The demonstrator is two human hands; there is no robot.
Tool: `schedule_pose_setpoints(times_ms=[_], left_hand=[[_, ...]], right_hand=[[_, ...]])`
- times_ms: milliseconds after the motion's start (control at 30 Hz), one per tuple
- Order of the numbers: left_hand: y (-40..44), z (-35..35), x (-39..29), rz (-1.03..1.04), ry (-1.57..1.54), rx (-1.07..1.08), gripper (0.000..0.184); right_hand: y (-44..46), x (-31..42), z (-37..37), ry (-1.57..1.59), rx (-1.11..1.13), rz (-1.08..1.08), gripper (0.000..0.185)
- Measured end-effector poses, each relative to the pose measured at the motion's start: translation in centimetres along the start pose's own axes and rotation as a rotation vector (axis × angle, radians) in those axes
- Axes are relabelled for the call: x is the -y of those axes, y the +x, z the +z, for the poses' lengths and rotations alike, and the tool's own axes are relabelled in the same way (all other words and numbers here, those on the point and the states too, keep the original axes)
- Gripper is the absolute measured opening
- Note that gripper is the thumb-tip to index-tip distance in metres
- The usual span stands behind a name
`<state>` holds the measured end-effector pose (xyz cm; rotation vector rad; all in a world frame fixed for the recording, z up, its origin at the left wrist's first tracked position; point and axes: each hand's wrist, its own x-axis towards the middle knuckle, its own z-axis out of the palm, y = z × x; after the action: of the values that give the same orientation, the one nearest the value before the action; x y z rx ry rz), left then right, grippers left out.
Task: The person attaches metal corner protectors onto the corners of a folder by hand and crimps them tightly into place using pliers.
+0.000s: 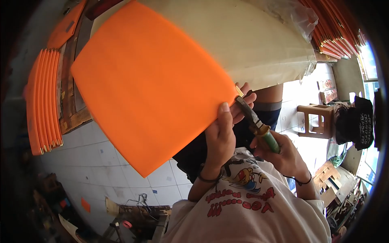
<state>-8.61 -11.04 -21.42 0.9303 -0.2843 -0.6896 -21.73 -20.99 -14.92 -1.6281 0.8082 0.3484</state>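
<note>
One orange panel (154, 89) and one green-handled tool (256, 121), both gripped

Counted: one orange panel, one gold-coloured tab (240, 91) at its corner, one green-handled tool, one left hand (223, 137), one right hand (283, 154). Found the orange panel held in the left hand, spreading ahead and to the left of it. Pinched at its near right corner, thumb flat on the upper face, fingers curled beneath and past the edge. Found the right hand closed around the handle of the green-handled tool, just to the right of the left hand. Noted the tool's long axis running slantwise, from the right palm forward and leftward to the left fingertips, metal end pointing at the tabbed corner. Cannot confirm contact between metal end and gold-coloured tab. Noted the panel four-cornered, broad face up, set diagonally, tabbed corner directed rightward, opposite corner directed leftward and ahead. Cannot fix its long axis, sides looking near equal through a curving lens. Noted also: one covered table (259, 48) ahead of both hands; one row of orange panels (44, 101) well left of the left hand, not exactly countable; one stool (326, 120) right of the right hand.
</note>
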Motion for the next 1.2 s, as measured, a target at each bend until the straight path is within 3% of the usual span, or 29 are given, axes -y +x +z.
schedule_pose_setpoints(times_ms=[167, 300, 400, 433, 467, 533, 567, 600, 667, 933, 1033, 1133, 1200], left_hand=[[0.2, 0.2, 0.1, 0.023, 0.023, -0.025, 0.056], [0.0, 0.1, 0.0, -0.015, -0.023, -0.026, 0.053], [0.0, -0.1, -0.4, -0.005, -0.04, -0.035, 0.056], [0.2, -0.4, -0.7, -0.004, -0.058, -0.054, 0.056], [0.2, -0.8, -1.0, -0.005, -0.078, -0.078, 0.056], [0.5, -2.3, -1.9, 0.026, -0.022, -0.106, 0.061], [0.6, -2.7, -2.6, 0.04, 0.008, -0.129, 0.061], [0.4, -3.0, -2.8, 0.016, 0.008, -0.126, 0.062], [0.8, -3.7, -3.2, -0.009, 0.014, -0.1, 0.062], [0.0, -4.8, -3.2, -0.097, -0.296, 0.044, 0.068], [-0.1, -4.6, -3.5, -0.125, -0.195, 0.016, 0.069], [-0.1, -3.8, -4.2, -0.119, -0.13, -0.038, 0.07], [0.1, -3.6, -4.6, -0.132, -0.119, -0.049, 0.07]], right_hand=[[0.1, 0.2, -0.8, -0.025, 0.087, -0.117, 0.028], [0.0, -0.7, -3.2, -0.056, 0.187, -0.07, 0.029], [0.3, -1.7, -6.2, -0.183, 0.251, -0.167, 0.026], [0.5, -1.7, -7.4, -0.253, 0.266, -0.286, 0.022], [0.6, -1.6, -8.3, -0.333, 0.21, -0.411, 0.019], [0.5, 0.6, -8.8, -0.279, -0.035, -0.338, 0.02], [1.7, 0.0, -9.2, -0.329, -0.206, -0.608, 0.023], [2.9, 1.5, -10.1, -0.601, -0.204, -0.737, 0.024], [5.8, 3.9, -9.9, -0.483, -0.324, -0.837, 0.025], [15.4, 9.5, -8.8, -0.76, -0.405, -1.144, 0.039], [17.1, 10.8, -8.6, -0.909, -0.437, -1.309, 0.036], [16.0, 12.9, -7.1, -0.885, -0.335, -1.492, 0.037], [15.5, 13.3, -5.7, -0.859, 0.006, -1.523, 0.037]])
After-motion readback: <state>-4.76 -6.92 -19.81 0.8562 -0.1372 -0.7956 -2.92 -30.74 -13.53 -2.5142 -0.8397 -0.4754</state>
